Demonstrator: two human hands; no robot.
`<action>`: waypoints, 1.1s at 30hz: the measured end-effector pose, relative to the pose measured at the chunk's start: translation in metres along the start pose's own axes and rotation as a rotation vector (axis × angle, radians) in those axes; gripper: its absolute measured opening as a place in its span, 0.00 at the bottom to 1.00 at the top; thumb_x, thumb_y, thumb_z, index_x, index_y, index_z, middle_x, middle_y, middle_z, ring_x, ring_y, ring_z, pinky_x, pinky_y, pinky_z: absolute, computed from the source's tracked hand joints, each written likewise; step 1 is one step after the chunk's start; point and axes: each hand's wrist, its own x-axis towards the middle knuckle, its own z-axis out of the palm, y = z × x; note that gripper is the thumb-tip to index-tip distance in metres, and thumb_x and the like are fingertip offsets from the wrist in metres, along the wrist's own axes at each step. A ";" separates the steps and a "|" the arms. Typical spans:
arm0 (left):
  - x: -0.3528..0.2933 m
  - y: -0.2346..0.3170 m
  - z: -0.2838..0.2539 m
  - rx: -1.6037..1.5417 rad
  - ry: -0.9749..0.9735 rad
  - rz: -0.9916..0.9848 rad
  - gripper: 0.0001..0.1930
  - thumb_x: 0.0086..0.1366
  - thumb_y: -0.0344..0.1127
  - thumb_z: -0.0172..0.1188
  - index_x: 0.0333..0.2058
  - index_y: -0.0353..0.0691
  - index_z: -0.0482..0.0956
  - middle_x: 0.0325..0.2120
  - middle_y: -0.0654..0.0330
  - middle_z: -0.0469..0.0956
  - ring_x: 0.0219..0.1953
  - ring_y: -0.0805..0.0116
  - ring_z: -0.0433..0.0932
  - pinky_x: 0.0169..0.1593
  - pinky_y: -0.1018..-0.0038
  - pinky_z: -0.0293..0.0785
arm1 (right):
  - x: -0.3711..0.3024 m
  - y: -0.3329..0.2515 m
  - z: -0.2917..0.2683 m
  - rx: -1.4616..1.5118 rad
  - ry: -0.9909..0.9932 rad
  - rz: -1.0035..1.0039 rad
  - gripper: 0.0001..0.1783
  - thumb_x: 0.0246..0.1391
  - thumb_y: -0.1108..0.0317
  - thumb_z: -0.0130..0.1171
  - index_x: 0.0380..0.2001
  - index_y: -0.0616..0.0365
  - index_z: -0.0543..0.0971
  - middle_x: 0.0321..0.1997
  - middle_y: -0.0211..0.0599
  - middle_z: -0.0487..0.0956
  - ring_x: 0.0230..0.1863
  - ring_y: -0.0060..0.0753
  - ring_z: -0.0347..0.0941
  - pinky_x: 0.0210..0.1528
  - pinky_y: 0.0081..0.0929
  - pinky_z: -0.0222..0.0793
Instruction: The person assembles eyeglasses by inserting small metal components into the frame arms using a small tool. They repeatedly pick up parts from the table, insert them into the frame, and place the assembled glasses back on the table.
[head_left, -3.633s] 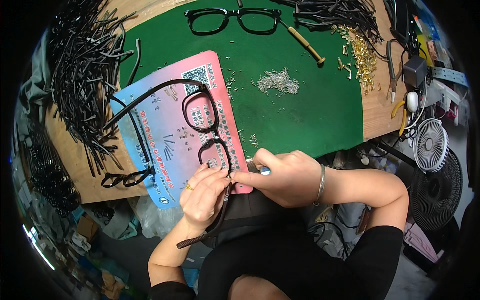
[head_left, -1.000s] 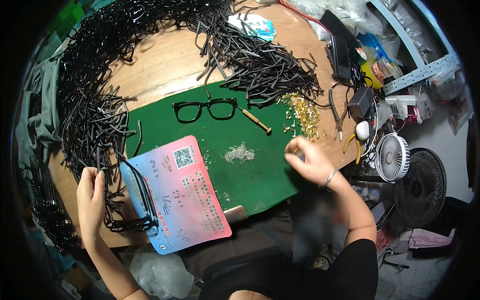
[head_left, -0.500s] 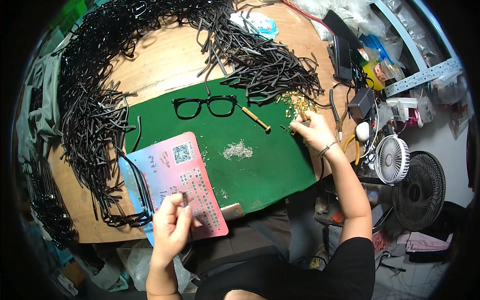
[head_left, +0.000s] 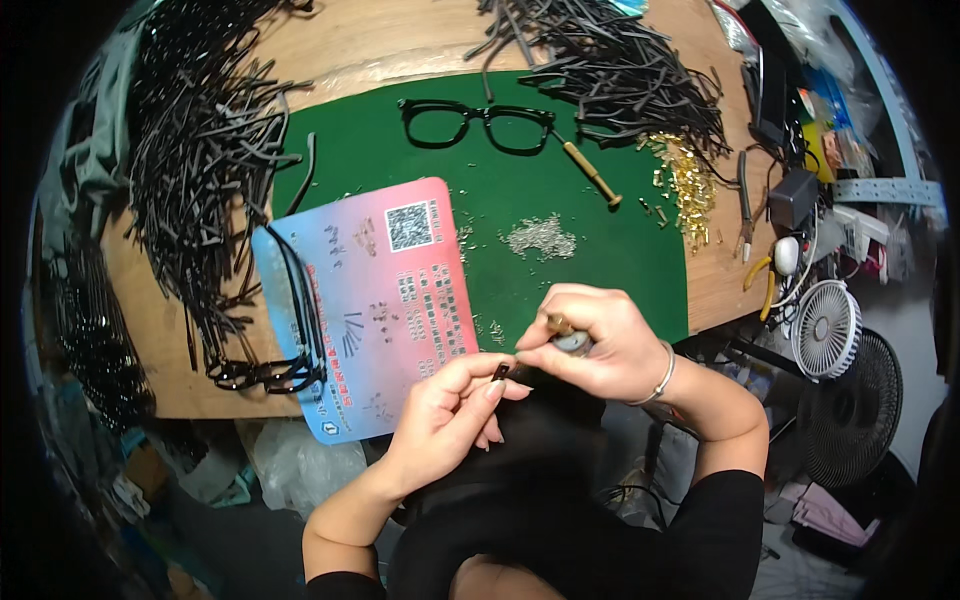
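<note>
Pinching a small dark piece (head_left: 501,372), the left hand (head_left: 443,418) should brace steadily while the right hand (head_left: 612,345), curled around a brass-and-grey tool (head_left: 573,343), lines up carefully.

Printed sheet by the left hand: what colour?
Blue fading to pink; the sheet shows best in the head view.

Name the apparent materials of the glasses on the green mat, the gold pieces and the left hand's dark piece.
Glasses: probably glossy plastic, black with a sheen.
Gold pieces: likely polished metal, from their yellow glints; coated plastic isn't excluded.
Dark piece in left hand: perhaps plastic, from its smooth dark look, but little shows.
</note>
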 end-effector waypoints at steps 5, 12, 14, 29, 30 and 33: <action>0.000 0.001 -0.005 -0.019 -0.034 -0.005 0.14 0.68 0.33 0.47 0.49 0.33 0.69 0.34 0.57 0.79 0.19 0.82 0.71 0.22 0.86 0.66 | 0.004 0.000 0.012 -0.017 0.028 -0.051 0.05 0.44 0.73 0.62 0.23 0.61 0.76 0.24 0.38 0.75 0.25 0.36 0.74 0.25 0.27 0.69; 0.004 -0.007 -0.011 -0.259 -0.115 -0.111 0.13 0.67 0.33 0.48 0.47 0.32 0.70 0.33 0.56 0.79 0.19 0.82 0.70 0.22 0.86 0.65 | 0.006 0.006 0.012 0.090 -0.041 -0.087 0.04 0.46 0.73 0.62 0.25 0.62 0.77 0.24 0.35 0.75 0.25 0.30 0.73 0.25 0.23 0.68; 0.005 -0.004 -0.010 -0.215 -0.123 -0.061 0.13 0.67 0.33 0.48 0.46 0.32 0.71 0.33 0.56 0.79 0.19 0.82 0.70 0.22 0.86 0.66 | 0.006 0.010 0.011 0.212 -0.080 -0.062 0.04 0.47 0.74 0.61 0.29 0.62 0.78 0.25 0.32 0.76 0.25 0.22 0.71 0.24 0.19 0.65; 0.012 -0.007 0.009 0.290 0.007 0.100 0.14 0.66 0.25 0.44 0.50 0.34 0.68 0.32 0.59 0.79 0.21 0.80 0.73 0.27 0.81 0.72 | -0.010 0.025 0.007 0.085 -0.134 0.255 0.18 0.54 0.58 0.56 0.36 0.64 0.74 0.32 0.42 0.76 0.31 0.34 0.74 0.35 0.28 0.70; 0.012 -0.010 0.009 0.320 0.045 0.102 0.14 0.66 0.25 0.44 0.50 0.34 0.68 0.32 0.59 0.79 0.21 0.79 0.73 0.27 0.81 0.72 | -0.015 0.028 0.006 -0.117 -0.133 0.187 0.18 0.54 0.57 0.56 0.40 0.61 0.73 0.33 0.38 0.73 0.29 0.33 0.73 0.32 0.26 0.71; 0.013 -0.007 0.010 0.365 0.206 0.084 0.14 0.66 0.25 0.44 0.49 0.33 0.68 0.30 0.58 0.79 0.20 0.79 0.74 0.26 0.80 0.73 | -0.024 0.018 -0.002 -0.621 -0.025 0.193 0.26 0.50 0.53 0.59 0.47 0.58 0.70 0.33 0.41 0.71 0.28 0.42 0.74 0.29 0.32 0.73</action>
